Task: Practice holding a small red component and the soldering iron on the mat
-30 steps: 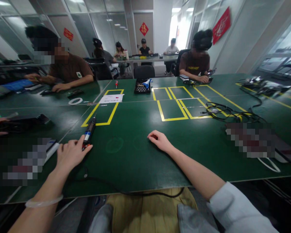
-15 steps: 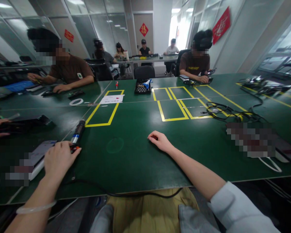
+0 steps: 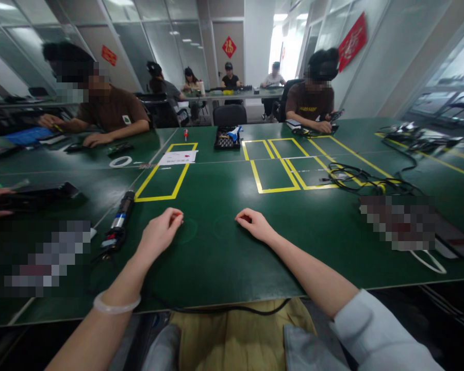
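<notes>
My left hand (image 3: 160, 230), with a pale bracelet on its wrist, rests on the green table (image 3: 216, 268) with its fingers curled together and nothing visible in them. To its left lies a black cylindrical tool (image 3: 118, 219) with a blue and silver band and red parts at its near end, apart from the hand. My right hand (image 3: 253, 224) is also closed on the table, right of the left one, its fingers curled in and nothing showing in them.
Yellow tape outlines (image 3: 156, 198) mark the table, one under a white paper (image 3: 178, 157). Farther back are a black tray (image 3: 226, 141), a red screwdriver (image 3: 185, 135) and a tape roll (image 3: 120, 162). Black cables (image 3: 348, 178) lie at right. Several people sit around.
My left hand has left the black tool and moved right, onto the table near my right hand, its fingers now curled. The tool stays on the table. My right hand has not moved.
</notes>
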The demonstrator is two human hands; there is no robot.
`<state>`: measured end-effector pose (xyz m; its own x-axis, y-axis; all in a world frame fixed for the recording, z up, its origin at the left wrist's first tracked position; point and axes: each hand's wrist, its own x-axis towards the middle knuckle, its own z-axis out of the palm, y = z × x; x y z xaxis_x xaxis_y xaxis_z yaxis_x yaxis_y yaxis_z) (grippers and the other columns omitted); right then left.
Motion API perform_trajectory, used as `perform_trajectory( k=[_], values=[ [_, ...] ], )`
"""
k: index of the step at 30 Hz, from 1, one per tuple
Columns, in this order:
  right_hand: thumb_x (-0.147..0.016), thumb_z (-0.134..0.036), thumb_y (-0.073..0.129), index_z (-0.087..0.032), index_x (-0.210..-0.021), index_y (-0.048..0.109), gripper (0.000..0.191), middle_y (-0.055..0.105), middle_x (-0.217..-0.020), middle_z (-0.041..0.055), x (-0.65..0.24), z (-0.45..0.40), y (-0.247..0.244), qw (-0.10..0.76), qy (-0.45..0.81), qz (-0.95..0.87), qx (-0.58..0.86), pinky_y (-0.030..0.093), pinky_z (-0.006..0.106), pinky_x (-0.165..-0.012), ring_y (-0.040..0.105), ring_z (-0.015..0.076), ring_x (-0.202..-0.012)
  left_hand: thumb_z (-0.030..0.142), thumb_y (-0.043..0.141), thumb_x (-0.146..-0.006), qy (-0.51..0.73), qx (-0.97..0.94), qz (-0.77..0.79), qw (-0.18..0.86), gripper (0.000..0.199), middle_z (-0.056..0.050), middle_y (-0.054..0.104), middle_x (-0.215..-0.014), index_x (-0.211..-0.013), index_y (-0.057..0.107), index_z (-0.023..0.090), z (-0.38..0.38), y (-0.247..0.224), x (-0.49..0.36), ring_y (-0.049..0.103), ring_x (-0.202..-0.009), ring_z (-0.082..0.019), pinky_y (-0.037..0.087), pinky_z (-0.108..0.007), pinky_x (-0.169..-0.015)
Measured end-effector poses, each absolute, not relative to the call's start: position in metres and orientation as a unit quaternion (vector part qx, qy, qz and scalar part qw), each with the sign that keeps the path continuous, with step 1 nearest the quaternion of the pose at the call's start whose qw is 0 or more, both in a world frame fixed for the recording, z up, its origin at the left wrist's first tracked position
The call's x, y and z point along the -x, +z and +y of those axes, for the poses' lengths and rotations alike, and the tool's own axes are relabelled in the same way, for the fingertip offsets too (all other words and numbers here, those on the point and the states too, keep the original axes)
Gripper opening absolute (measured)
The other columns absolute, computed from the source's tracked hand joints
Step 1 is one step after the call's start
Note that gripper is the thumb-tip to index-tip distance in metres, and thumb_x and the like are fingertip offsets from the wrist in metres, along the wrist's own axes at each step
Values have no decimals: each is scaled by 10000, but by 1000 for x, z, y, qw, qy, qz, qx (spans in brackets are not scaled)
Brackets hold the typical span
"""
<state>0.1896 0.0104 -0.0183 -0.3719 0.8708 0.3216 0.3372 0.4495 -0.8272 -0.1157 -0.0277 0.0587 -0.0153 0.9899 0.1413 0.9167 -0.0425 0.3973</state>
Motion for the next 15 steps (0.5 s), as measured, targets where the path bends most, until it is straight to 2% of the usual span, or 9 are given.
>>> perform_trajectory(
  k=[5, 9, 12, 15],
  values=[
    [-848, -265, 552, -164, -944, 624, 158, 620, -788, 5, -190, 12, -20, 399, 409, -726, 383, 426, 237, -653, 535, 112, -668, 443, 413, -885, 249, -760, 541, 259, 376, -21, 660, -848, -1111, 602, 210, -7, 58, 34, 612, -785, -163, 442, -276, -743],
    [-827, -274, 584, -167, -1100, 548, 295, 621, -813, 0, -191, 13, -20, 408, 485, -693, 343, 443, 230, -643, 545, 101, -649, 421, 483, -856, 274, -739, 473, 395, 465, 6, 581, -719, -1236, 521, 157, 7, 44, 1, 561, -691, -141, 438, -272, -688],
    [-840, -295, 582, -153, -1027, 568, 235, 629, -813, 12, -191, 12, -18, 400, 491, -704, 321, 447, 236, -658, 553, 105, -669, 436, 514, -842, 269, -709, 435, 485, 562, 23, 543, -673, -1309, 456, 129, 11, 27, -6, 537, -670, -131, 427, -265, -664],
    [-844, -309, 592, -151, -957, 576, 195, 631, -798, 14, -190, 10, -15, 395, 485, -715, 313, 444, 237, -663, 548, 107, -675, 451, 532, -837, 269, -690, 424, 521, 600, 34, 529, -653, -1333, 435, 127, 11, 16, -4, 524, -654, -124, 419, -267, -661]
  ],
)
